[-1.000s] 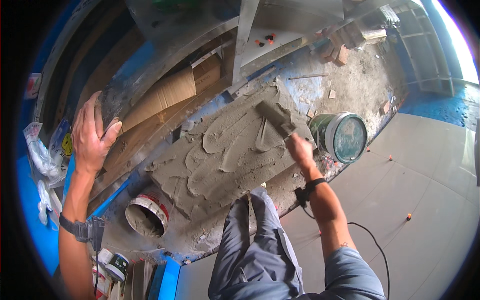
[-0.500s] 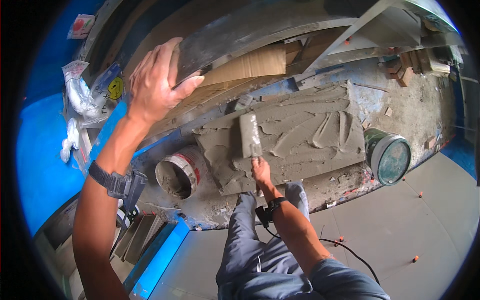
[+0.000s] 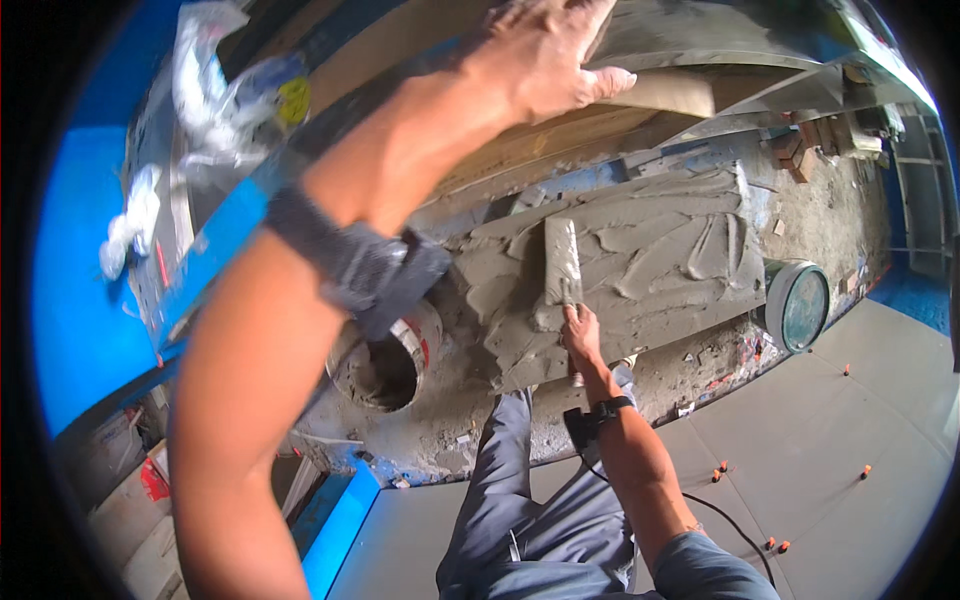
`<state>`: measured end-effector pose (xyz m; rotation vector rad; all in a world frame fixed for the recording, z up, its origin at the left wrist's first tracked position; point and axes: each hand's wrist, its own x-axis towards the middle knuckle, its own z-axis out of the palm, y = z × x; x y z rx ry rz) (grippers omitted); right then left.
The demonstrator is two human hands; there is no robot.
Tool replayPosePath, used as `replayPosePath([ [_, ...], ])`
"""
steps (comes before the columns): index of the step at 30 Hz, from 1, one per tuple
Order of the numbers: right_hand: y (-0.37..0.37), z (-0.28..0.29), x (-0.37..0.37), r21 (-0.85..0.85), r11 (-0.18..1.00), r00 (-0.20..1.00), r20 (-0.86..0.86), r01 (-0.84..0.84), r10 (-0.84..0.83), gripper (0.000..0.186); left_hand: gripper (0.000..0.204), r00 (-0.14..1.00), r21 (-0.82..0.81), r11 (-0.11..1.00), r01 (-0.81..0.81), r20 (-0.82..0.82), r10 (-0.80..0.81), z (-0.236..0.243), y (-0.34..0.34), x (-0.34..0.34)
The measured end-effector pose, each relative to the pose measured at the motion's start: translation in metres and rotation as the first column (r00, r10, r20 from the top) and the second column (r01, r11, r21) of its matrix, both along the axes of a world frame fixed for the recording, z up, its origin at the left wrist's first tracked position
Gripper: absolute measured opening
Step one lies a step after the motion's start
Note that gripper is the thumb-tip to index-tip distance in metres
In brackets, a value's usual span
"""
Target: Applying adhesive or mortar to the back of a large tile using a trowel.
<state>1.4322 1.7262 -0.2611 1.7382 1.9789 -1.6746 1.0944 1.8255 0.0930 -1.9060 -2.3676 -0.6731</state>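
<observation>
At the top, my left hand [image 3: 540, 65] grips a dark panel edge [image 3: 690, 30], its thumb near some cardboard [image 3: 670, 92]. My right hand [image 3: 582, 330] is closed on the handle of a flat metal trowel [image 3: 562, 255]. The blade lies on wet grey mortar [image 3: 680, 250], spread in rough ridges over a rectangular slab. A white-and-red bucket [image 3: 375, 372] with grey mix inside stands left of the slab, partly behind my left forearm. A lidded green bucket [image 3: 805, 310] stands by the slab's right end.
Bricks [image 3: 795, 155] and rubble lie at the back right. Grey tiles [image 3: 810, 420] with small orange pieces cover the lower right, crossed by a black cable [image 3: 725, 515]. White plastic bags [image 3: 200, 90] are at the upper left. A blue ledge [image 3: 335, 540] runs along the bottom left.
The trowel has moved from the slab's right end leftward across the mortar. The view has shifted, and my left hand and forearm now appear higher and farther right in it.
</observation>
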Motion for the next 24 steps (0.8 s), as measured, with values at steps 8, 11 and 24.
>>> replayPosePath([
  [8,-0.135,0.022,-0.08,-0.153,0.969,0.981,-0.002,-0.193,0.195,0.045,0.079,0.98,-0.047,0.999,-0.017,-0.201,0.007,0.02,-0.242,-0.091],
  [11,-0.16,0.033,-0.092,0.103,0.951,0.956,0.069,-0.293,0.286,0.045,0.079,0.956,-0.15,0.988,-0.044,-0.293,-0.002,0.017,-0.291,-0.119],
  [24,-0.191,0.039,-0.108,0.076,0.823,0.822,0.155,-0.563,0.548,0.046,0.085,0.984,-0.051,0.996,-0.074,-0.164,0.065,0.009,-0.304,-0.129],
])
